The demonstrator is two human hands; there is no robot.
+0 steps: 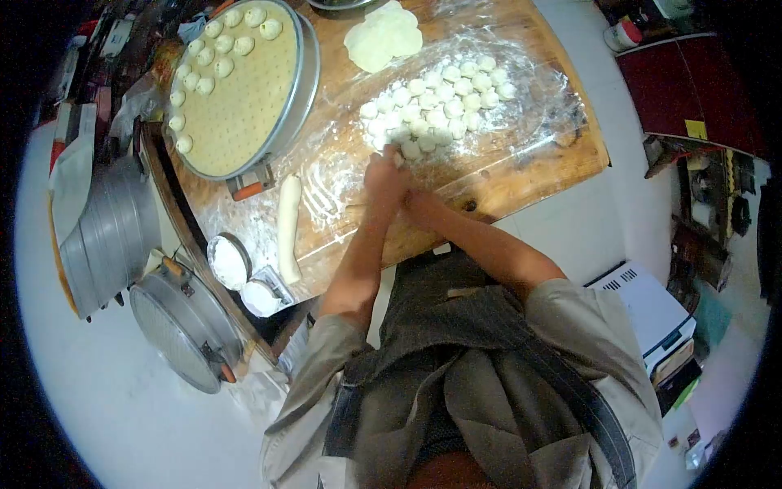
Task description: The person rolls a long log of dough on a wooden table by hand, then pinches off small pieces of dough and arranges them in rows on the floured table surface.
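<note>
My left hand (384, 175) is at the lower left edge of a group of small white dough pieces (440, 99) on the floured wooden board (529, 171). Close beside it, my right hand (418, 204) lies just to the right and nearer to me, partly blurred. The fingers of both hands are too small and indistinct to read, and whatever they hold cannot be made out. A long dough roll (288, 228) lies to the left of my arms. Beyond the small pieces is a flat, irregular dough sheet (384, 37).
A round steamer tray (232, 110) holding several filled buns (222, 67) stands at the upper left. Two containers of white powder (229, 262) sit at the board's lower left. Stacked metal steamers (110, 228) stand beyond the left edge. A white appliance (643, 306) is at the right.
</note>
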